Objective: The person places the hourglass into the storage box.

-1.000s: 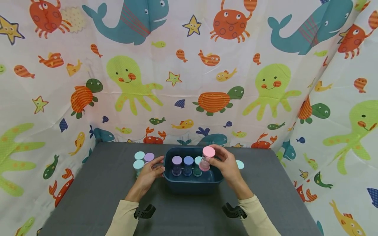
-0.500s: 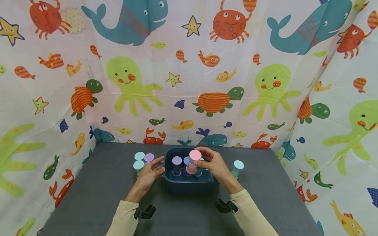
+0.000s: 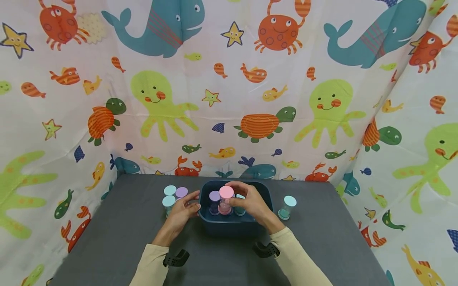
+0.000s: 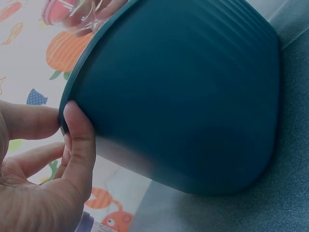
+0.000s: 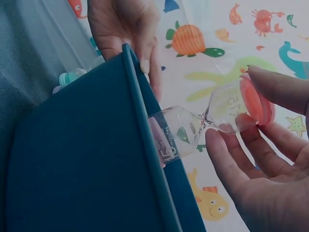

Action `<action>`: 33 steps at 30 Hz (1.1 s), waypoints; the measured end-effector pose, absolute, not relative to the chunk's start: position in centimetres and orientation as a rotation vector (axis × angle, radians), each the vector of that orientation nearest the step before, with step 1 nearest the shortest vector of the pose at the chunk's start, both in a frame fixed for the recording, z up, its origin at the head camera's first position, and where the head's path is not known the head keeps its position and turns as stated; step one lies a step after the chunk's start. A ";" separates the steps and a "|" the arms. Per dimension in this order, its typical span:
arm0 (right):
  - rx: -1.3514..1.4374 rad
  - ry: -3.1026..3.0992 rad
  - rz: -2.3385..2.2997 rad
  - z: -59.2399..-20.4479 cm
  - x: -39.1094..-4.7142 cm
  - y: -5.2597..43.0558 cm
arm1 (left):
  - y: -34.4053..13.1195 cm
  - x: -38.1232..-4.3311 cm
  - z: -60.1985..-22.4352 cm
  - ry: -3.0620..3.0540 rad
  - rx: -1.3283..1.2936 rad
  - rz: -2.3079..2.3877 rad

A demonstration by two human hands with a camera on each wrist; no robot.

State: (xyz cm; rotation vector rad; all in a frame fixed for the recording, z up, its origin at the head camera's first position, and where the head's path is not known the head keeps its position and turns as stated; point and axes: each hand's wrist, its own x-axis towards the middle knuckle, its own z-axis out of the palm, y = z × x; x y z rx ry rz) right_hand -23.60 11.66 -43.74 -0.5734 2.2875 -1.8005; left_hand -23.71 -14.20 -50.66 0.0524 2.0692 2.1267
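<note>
A pink-capped sand timer (image 3: 226, 193) is upright in my right hand (image 3: 251, 201), pinched between thumb and fingers at its upper cap. Its lower end dips past the rim of a dark blue plastic bin (image 3: 234, 228), as the right wrist view of the glass bulbs (image 5: 181, 128) shows. My left hand (image 3: 180, 214) holds the bin's left rim; thumb and fingertips pinch the edge in the left wrist view (image 4: 77, 140). Inside the bin stand a purple-capped timer (image 3: 214, 196) and a teal one (image 3: 239, 211). A blue-capped timer is mostly hidden behind the pink one.
Left of the bin, teal timers (image 3: 169, 201) and a purple one (image 3: 181, 192) stand grouped on the grey table (image 3: 121, 226), partly behind the left hand. Another teal timer (image 3: 287, 207) stands to the right. A sea-animal curtain (image 3: 229, 99) hangs behind the table.
My right hand has carried the pink sand timer leftward over the bin and lower, from its right end to beside the purple timer. The left hand has stayed on the rim.
</note>
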 end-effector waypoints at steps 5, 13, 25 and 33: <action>-0.588 2.267 -1.761 -44.0 -23.8 11.1 | -14.1 -23.6 -50.6 2.077 0.034 2.127; -0.641 2.221 -1.711 -44.9 -24.1 10.2 | -14.1 -23.7 -50.7 2.078 0.028 2.127; -0.693 2.186 -1.558 -45.7 -24.7 9.4 | -14.1 -23.7 -50.7 2.039 0.048 2.141; -0.692 2.210 -1.462 -46.1 -25.1 9.0 | -14.2 -23.6 -50.6 2.045 0.055 2.129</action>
